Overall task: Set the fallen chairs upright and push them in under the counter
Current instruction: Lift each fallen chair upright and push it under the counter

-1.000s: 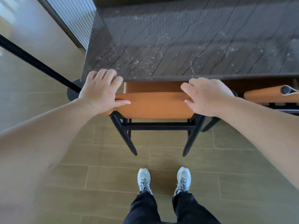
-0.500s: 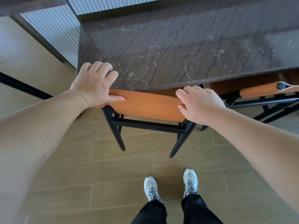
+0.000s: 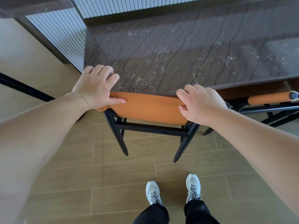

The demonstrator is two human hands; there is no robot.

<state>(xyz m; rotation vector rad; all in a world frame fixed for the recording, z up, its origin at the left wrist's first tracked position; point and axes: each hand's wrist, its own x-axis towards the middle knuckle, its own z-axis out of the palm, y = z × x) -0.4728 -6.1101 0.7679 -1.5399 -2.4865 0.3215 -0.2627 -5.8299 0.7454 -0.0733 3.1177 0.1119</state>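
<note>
Near: operator's two white shoes (image 3: pixel 173 192) stand on bare tiled floor (image 3: pixel 68 180), set back from the chair legs. Judged reason: leaves foot room so the push comes from the arms w/o kicking the frame.

Mid: chair (image 3: pixel 150 110) is upright, all visible black legs down on the floor; orange backrest faces the operator. Left hand (image 3: pixel 95 89) grips the backrest's left top corner, fingers curled over the far side, thumb laid along the near face. Right hand (image 3: pixel 200 102) grips the right top corner the same way, fingers hooked over the top edge. Judged reason: a grip at both corners keeps the chair square to the counter and stops it yawing during the push.

Far: counter (image 3: pixel 186 50), dark veined stone. Its near edge sits directly above/just beyond the backrest top; seat appears already under the slab. Fingers lie close to that edge, so pinch risk if pushed further. Travel left looks approx. nil.

Right: second chair (image 3: pixel 271 98), also tucked under the counter, near but apart from the held one. Left: black bar (image 3: pixel 24 89) crosses the floor; open floor beyond.
</note>
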